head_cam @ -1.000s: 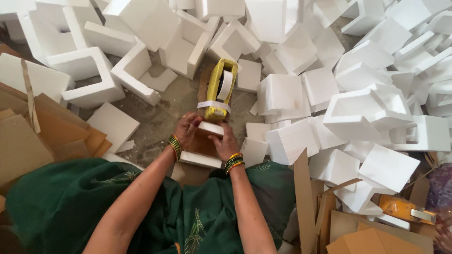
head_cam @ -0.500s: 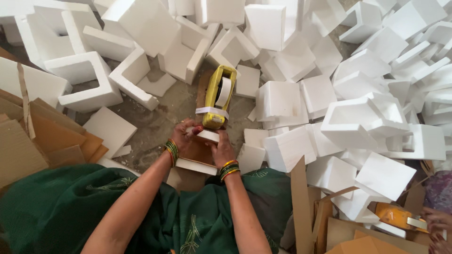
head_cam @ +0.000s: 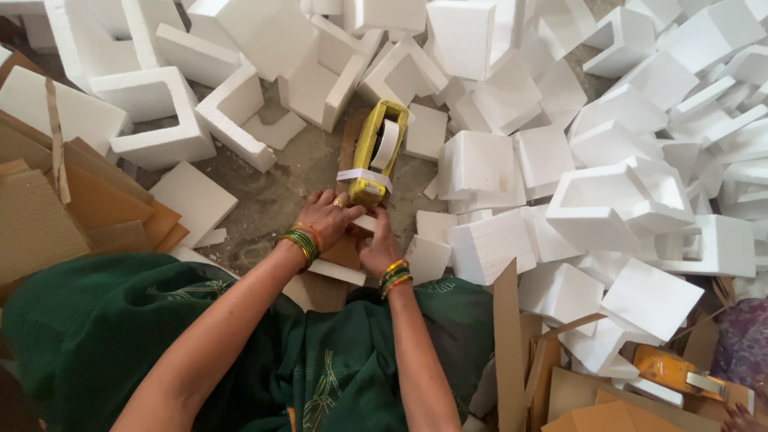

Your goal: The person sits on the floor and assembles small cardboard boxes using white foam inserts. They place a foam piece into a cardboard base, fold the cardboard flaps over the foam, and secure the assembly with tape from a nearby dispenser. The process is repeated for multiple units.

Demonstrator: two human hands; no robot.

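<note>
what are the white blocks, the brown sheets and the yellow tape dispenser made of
White blocks: probably foam, matte, with chunky moulded shapes and crisp cut edges.
Brown sheets: cardboard by the look, dull and flat, stacked in layers.
Yellow tape dispenser: seemingly hard plastic, smooth with a slight sheen, holding a pale tape roll.

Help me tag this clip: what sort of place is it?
Probably a packing workshop floor: white foam blocks lie heaped around, cardboard sheets are stacked, and a yellow tape dispenser sits by the hands.

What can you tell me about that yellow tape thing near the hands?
The yellow tape dispenser looks like plastic. It lies on the grey floor, pointing away from the person, with a whitish roll of tape in its frame and a white strip across its near end. The left hand touches that end. White foam blocks lie around it.
</note>
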